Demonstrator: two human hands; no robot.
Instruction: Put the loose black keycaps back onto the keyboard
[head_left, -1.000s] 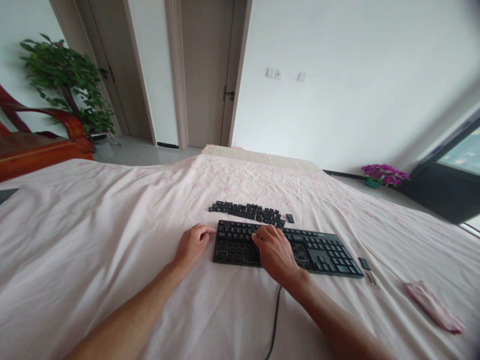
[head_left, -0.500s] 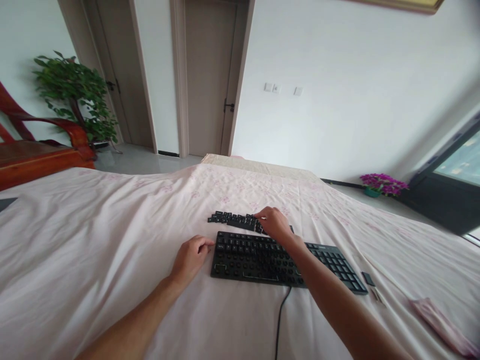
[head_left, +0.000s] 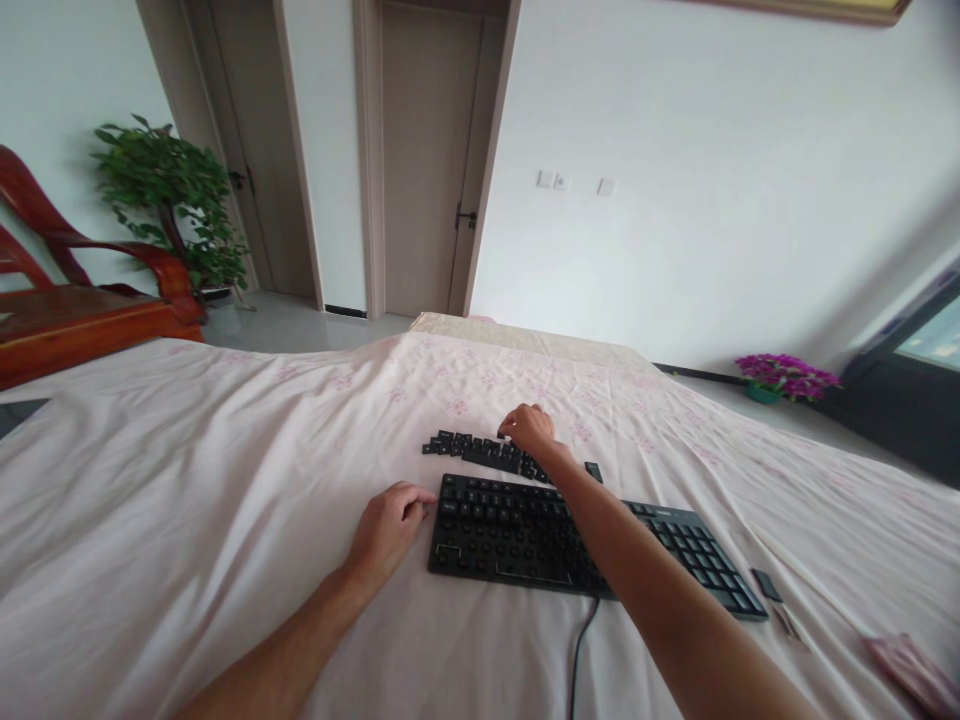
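Observation:
A black keyboard (head_left: 525, 535) lies on a pale pink sheet (head_left: 187, 480), its cable (head_left: 577, 665) running toward me. Beyond it sits a row of loose black keycaps (head_left: 469, 450). My right hand (head_left: 531, 430) reaches over the keyboard to the right end of that row, fingers curled down onto the keycaps; what they pinch is hidden. My left hand (head_left: 390, 525) rests on the sheet against the keyboard's left edge, fingers curled, its thumb touching the top left corner.
One single keycap (head_left: 594, 471) lies right of the row, and another small black piece (head_left: 766, 584) lies off the keyboard's right end. A folded pink cloth (head_left: 911, 670) is at the lower right. A wooden chair (head_left: 82, 300), a plant (head_left: 169, 200) and doors stand behind.
My right hand left the keyboard's keys and moved away from me to the loose keycap row, then a little farther along it. My left hand stayed put. The view tilted slightly.

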